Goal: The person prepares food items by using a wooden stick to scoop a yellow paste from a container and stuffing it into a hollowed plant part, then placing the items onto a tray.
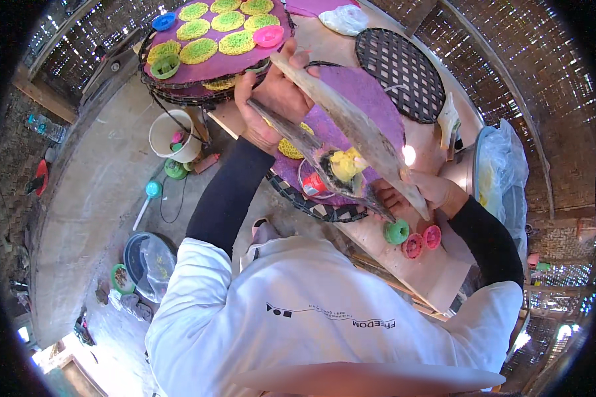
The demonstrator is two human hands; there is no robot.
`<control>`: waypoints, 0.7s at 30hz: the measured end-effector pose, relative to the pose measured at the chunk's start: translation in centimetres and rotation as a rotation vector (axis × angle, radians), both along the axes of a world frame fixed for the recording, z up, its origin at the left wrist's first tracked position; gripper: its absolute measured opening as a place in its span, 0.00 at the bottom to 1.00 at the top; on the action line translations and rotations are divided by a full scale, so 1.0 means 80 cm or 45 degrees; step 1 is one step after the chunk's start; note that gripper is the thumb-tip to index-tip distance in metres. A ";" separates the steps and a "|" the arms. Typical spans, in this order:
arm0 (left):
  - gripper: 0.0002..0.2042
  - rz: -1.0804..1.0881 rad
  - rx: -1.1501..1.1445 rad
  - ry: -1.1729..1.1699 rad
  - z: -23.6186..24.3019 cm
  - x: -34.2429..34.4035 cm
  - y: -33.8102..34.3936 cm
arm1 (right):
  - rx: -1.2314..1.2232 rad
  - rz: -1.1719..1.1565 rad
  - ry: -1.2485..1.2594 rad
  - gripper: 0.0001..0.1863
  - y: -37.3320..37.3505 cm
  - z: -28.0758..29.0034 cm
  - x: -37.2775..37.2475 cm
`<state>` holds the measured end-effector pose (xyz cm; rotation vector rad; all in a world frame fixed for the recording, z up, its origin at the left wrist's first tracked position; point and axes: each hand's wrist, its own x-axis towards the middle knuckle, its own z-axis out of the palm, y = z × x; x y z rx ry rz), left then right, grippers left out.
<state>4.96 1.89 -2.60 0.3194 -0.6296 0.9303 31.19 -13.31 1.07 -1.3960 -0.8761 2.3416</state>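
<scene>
A long wooden hand press of two weathered levers (354, 129) slants across the middle, its arms spread apart. My left hand (275, 99) is closed around the upper-left ends of both arms. At the lower-right end, my right hand (437, 192) grips the press, some fingers hidden behind the wood. Between the arms, a lump of yellow dough (346, 164) sits in the hollow of the lower lever. Beneath the press lies a round tray lined with purple cloth (371, 99), bearing a yellow lacy disc (288, 148) and a red-and-white container (313, 184), both partly covered.
At the upper left, another purple-lined tray (179, 73) holds several yellow-green lacy discs. A black woven lid (400, 73) lies at the back right. Green (397, 231) and pink ring moulds (413, 245) stand near my right forearm. A white bucket (172, 135) and blue tub (146, 264) are left.
</scene>
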 end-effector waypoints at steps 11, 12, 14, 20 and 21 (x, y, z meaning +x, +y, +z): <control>0.25 0.108 0.003 -0.010 0.013 -0.002 0.001 | 0.318 0.071 -0.168 0.27 0.002 -0.005 -0.004; 0.25 0.081 -0.060 -0.047 0.015 -0.001 0.000 | 0.343 0.055 -0.209 0.28 0.000 -0.008 0.001; 0.25 0.113 -0.037 -0.034 0.009 -0.002 -0.002 | 0.274 0.042 -0.142 0.28 0.005 0.020 -0.021; 0.23 0.126 -0.140 0.105 -0.025 -0.008 -0.002 | 0.228 -0.015 -0.044 0.30 0.002 0.029 -0.052; 0.22 0.155 -0.177 0.137 -0.025 -0.009 -0.002 | 0.275 -0.035 -0.043 0.30 0.002 0.033 -0.057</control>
